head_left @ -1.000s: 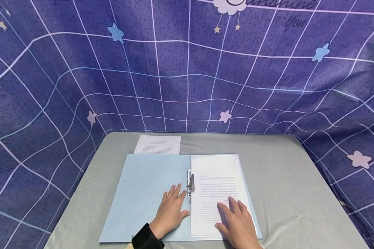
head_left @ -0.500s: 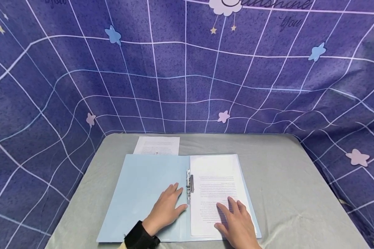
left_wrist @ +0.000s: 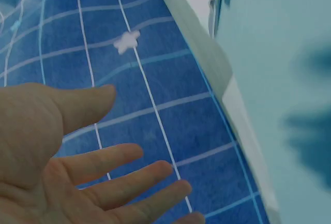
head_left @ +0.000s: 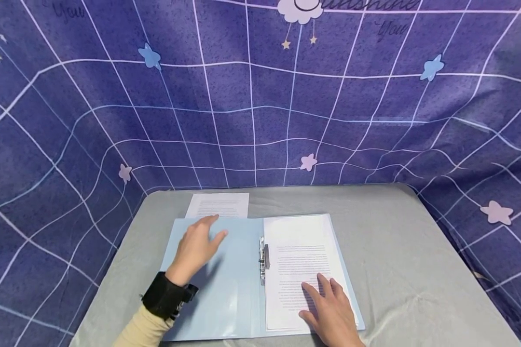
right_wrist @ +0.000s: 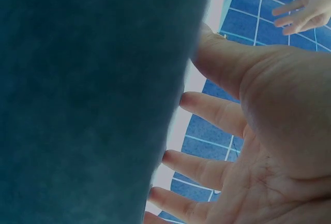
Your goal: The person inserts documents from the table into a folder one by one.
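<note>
A light blue file folder (head_left: 236, 289) lies spread on the table, with a metal clip (head_left: 262, 260) along its spine. Printed sheets (head_left: 297, 236) sit on the folder's right side. My right hand (head_left: 332, 313) rests its fingertips on the lower part of these sheets. Above the folder's left cover hovers my left hand (head_left: 195, 248), casting a shadow on it. Its fingers (left_wrist: 126, 182) are extended and hold nothing in the left wrist view. The left fingertips appear near a printed page (head_left: 219, 205) that pokes out behind the folder's far edge; contact is not visible.
A grey cloth covers the table (head_left: 382, 270). Behind and on both sides hangs a purple-blue curtain (head_left: 260, 120) with grid lines and stars. A black wrist strap (head_left: 167, 294) is on the left wrist.
My left hand has lifted off the folder's left cover near the clip and moved left and away from me, toward the page behind. The right hand stays in place on the sheets.
</note>
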### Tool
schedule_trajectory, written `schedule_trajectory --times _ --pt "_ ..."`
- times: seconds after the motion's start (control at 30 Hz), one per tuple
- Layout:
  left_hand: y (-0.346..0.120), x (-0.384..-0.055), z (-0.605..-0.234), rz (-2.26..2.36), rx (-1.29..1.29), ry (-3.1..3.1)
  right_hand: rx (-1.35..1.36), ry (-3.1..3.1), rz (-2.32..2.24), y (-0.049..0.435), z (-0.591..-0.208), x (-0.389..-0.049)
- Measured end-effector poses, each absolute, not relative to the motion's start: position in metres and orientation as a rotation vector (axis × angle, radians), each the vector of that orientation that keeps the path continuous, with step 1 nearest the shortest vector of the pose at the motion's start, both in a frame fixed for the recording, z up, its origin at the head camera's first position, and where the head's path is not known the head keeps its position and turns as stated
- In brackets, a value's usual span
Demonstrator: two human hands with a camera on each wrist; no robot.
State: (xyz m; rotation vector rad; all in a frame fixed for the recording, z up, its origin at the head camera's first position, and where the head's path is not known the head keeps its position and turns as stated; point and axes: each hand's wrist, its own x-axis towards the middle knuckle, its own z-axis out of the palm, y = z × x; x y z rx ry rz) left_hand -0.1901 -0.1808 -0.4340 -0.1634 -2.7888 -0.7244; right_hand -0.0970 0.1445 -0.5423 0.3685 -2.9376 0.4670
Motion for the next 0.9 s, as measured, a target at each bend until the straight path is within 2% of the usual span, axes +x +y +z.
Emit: schedule_trajectory --times 0.2,0.47,0.9 --pt "-0.200 -0.229 -0.428 -0.658 -0.050 -2.712 0.386 -2.900 0.501 0.149 -0.543 -0.097" --pt "-0.231 -0.278 -0.442 -0.569 0.114 -2.771 0.404 -2.904 0.520 0.151 -0.544 -0.097" --pt "-0.255 -0.313 -0.490 -0.474 0.333 -2.955 0.401 -2.928 0.515 0.151 -0.542 -0.096"
